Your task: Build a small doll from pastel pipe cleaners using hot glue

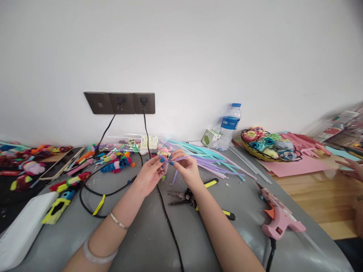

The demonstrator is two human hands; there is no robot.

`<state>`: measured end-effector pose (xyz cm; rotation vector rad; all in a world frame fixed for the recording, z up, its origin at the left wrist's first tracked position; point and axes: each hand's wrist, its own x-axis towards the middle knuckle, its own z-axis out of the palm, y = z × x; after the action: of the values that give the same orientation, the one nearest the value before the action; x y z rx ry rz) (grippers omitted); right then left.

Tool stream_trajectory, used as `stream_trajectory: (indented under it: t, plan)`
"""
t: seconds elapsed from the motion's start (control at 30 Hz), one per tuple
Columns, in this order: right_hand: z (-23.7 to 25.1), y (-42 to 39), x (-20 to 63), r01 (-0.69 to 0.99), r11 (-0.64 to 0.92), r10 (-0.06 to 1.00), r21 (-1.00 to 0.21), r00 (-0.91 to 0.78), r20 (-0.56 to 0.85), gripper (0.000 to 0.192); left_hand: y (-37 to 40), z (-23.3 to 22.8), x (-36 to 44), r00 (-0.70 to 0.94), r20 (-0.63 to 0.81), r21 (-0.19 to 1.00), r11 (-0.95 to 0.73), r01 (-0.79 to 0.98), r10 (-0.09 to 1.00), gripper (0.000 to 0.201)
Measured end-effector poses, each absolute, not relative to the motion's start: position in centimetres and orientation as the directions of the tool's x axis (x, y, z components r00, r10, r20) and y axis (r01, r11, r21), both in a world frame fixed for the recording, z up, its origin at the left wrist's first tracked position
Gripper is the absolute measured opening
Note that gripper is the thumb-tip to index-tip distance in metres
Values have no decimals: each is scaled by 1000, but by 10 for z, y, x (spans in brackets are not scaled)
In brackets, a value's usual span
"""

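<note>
My left hand (150, 172) and my right hand (185, 168) meet above the grey mat (147, 230), both pinching a purple pipe cleaner (173, 174) joined to a small pink and yellow fuzzy piece (164, 153). The fingers of both hands are closed on it, and one purple end hangs down between them. Just under my right hand lie black pliers with yellow handles (195, 199). A bundle of teal, purple and pink pipe cleaners (211, 158) fans out behind my hands to the right.
A pink glue gun (279, 217) lies at the right. Black cables (167, 219) run from wall sockets (120, 102) across the mat. A water bottle (230, 126), a basket of fabric flowers (268, 145), a phone (61, 163), colourful fuzzy pieces (115, 160) and another person's hand (350, 168) surround me.
</note>
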<state>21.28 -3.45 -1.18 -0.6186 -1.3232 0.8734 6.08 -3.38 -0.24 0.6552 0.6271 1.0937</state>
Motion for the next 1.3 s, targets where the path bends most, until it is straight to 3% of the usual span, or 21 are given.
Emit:
stream_trajectory:
  t: [0.33,0.67,0.9,1.1,1.3]
  plan:
    - [-16,-35,214,-362,405,888,-839,-62,456,24,-30,0,50,411,-82,890,252,-379,908,43]
    - [-17,-40,214,-438,218,869,-872,-320,377,17,-30,6,39,545,-97,945,249,-213,833,46]
    - [-18,-35,214,-427,187,941,-884,-181,287,24,-30,11,38,467,-95,984,154,-91,879,31]
    - [-23,-30,215,-436,139,972,-889,-112,207,27,-29,8,40,373,63,998,-58,-25,926,18]
    - [-23,-29,215,-400,149,980,-904,-59,188,29,-29,-4,45,258,197,960,-239,144,946,17]
